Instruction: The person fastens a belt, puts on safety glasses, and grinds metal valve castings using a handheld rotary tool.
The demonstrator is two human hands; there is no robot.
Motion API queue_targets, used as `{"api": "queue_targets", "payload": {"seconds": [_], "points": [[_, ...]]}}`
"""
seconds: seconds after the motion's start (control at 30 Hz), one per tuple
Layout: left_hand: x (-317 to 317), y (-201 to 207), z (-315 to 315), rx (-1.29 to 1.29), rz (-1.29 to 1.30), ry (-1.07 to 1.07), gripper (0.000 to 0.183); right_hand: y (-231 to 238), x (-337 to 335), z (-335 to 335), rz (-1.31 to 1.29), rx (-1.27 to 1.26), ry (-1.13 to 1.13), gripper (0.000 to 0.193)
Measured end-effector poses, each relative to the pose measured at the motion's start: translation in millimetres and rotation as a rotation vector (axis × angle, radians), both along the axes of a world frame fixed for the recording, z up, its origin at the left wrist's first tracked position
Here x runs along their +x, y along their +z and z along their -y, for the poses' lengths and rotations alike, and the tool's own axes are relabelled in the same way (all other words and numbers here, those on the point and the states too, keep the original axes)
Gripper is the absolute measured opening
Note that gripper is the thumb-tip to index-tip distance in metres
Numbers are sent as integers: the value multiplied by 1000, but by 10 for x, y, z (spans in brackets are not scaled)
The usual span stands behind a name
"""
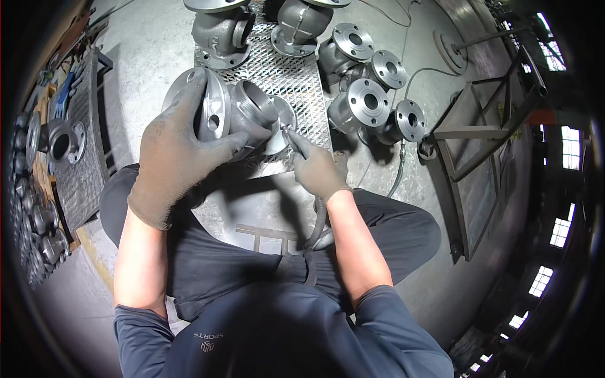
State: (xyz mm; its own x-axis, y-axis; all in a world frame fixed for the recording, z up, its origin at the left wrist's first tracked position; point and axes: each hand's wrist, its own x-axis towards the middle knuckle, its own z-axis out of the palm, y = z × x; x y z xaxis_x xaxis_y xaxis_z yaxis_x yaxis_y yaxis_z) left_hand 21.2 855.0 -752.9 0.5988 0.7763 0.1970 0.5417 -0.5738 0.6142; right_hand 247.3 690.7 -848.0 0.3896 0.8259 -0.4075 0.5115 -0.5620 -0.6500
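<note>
A grey cast-metal flanged valve body [249, 113] lies tilted on a diamond-plate bench top, its threaded round opening facing up and right. My gloved left hand [179, 138] grips its large flange [215, 104], thumb reaching across toward the casting. On the right, my gloved right hand [319, 170] is closed around a slim hand tool [291, 135], whose tip points at the right side of the valve body. Whether the tip touches the metal I cannot tell. A dark hose [318, 223] runs down from beneath my right hand.
Two more valve bodies [220, 34] [302, 25] stand at the bench's far end. Several flanged castings [359, 104] are grouped on the floor to the right, near a metal frame [472, 157]. At left, another casting [60, 142] sits by a textured metal plate [82, 151].
</note>
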Motion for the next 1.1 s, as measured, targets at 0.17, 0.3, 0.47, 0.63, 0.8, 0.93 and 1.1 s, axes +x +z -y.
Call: {"api": "queue_targets", "payload": {"seconds": [0.17,0.3,0.47,0.63,0.8,0.93,1.1], "points": [[10,29,37,-87,-47,44,106,-192,22,28,-97,11,-19,62],[34,9,34,-46,-9,22,105,-170,50,-44,-89,-6,-59,64],[68,-28,30,70,-6,15,105,-94,87,-65,11,-36,47,62],[61,-28,23,6,4,31,104,-21,88,-147,-48,-33,8,61],[116,-11,3,13,16,50,103,-156,75,-72,-90,-46,1,61],[170,108,-26,-151,-29,109,104,-261,79,-77,-16,98,52,63],[125,48,-38,-155,-39,138,104,264,35,-189,-40,-151,94,63]]}}
